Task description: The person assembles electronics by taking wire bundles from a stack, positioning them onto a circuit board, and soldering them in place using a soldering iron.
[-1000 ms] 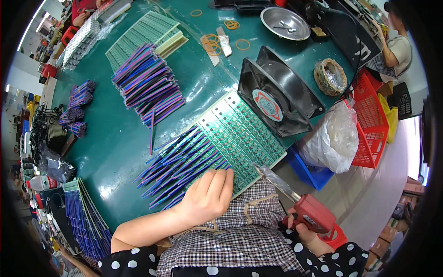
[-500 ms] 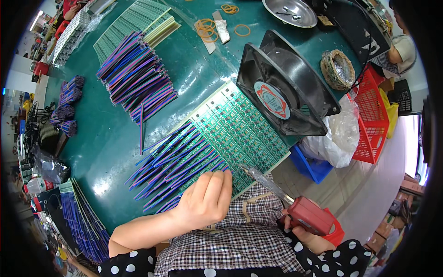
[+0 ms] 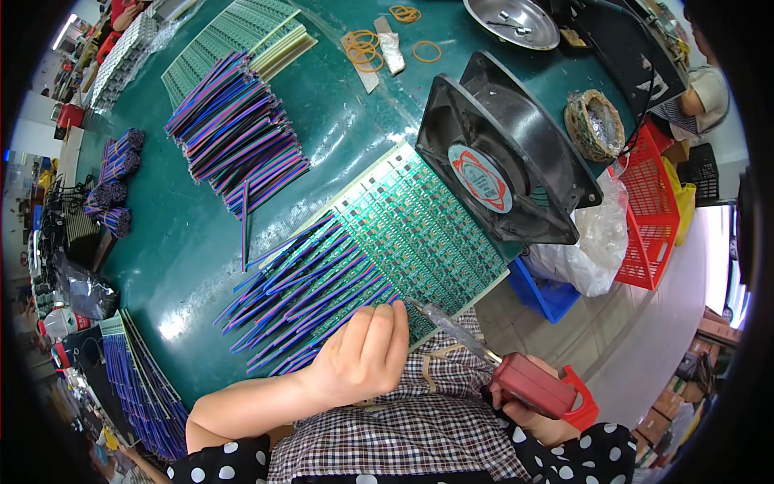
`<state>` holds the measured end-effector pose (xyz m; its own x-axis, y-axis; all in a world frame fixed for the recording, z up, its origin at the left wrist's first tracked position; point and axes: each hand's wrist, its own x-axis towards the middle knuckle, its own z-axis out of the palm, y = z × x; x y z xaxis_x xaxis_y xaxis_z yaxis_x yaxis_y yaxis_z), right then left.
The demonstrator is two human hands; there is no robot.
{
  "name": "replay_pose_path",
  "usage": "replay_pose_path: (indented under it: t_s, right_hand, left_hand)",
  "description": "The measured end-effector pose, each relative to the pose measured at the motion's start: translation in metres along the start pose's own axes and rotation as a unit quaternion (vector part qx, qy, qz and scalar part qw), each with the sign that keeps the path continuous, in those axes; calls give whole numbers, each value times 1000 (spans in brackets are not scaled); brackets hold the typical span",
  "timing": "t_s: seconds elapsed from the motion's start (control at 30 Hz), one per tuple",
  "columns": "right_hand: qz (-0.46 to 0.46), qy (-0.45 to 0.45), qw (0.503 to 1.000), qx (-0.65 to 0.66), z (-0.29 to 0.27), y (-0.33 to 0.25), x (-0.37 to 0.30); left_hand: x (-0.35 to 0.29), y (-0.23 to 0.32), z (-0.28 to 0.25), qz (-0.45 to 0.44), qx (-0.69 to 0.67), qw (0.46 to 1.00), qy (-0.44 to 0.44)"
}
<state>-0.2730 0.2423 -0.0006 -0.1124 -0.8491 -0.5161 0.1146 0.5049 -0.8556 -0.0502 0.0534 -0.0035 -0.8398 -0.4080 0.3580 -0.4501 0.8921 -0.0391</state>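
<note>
A green circuit board panel (image 3: 427,214) with rows of small parts lies at the table's near edge. Rows of blue, pink and black wires (image 3: 302,278) fan out leftward from its lower left half. My left hand (image 3: 367,347) is closed in a pinch over the panel, at the end of a wire; most of that wire is hidden by the fingers. In my right hand (image 3: 528,407) is a red soldering gun (image 3: 536,387), gripped by its handle. Its tip points up and left, close beside my left fingertips at the board.
A black fan (image 3: 500,153) stands against the panel's far right side. Beyond lie a wire pile (image 3: 238,133), stacked panels (image 3: 234,44), rubber bands (image 3: 363,50) and a metal dish (image 3: 516,22). To the right are a solder-like roll (image 3: 594,125), a plastic bag (image 3: 588,242) and a red basket (image 3: 649,210).
The soldering gun and my right hand have moved slightly left and down, bringing the tip nearer my left fingertips. My left hand stays almost in place, still pinching.
</note>
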Motion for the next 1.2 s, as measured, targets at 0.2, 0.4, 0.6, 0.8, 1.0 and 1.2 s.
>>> replay_pose_path:
  t_s: [0.2, 0.4, 0.6, 0.8, 1.0, 1.2]
  right_hand:
    - [-332, 4, 912, -239, -18, 43, 21]
    - [-367, 25, 902, -225, -12, 55, 19]
    - [-331, 5, 914, -236, -18, 48, 11]
    - [-325, 10, 916, -234, -17, 45, 12]
    - [-388, 34, 859, -333, -15, 33, 19]
    - [-192, 41, 974, -112, -13, 42, -6]
  left_hand:
    - [1, 0, -2, 16, 15, 1000, -9]
    - [3, 2, -3, 42, 62, 997, -28]
    - [3, 2, -2, 53, 82, 995, -30]
    - [2, 3, -2, 50, 81, 995, -27]
    - [1, 4, 0, 45, 80, 996, -20]
    - [-1, 4, 2, 47, 71, 996, -14]
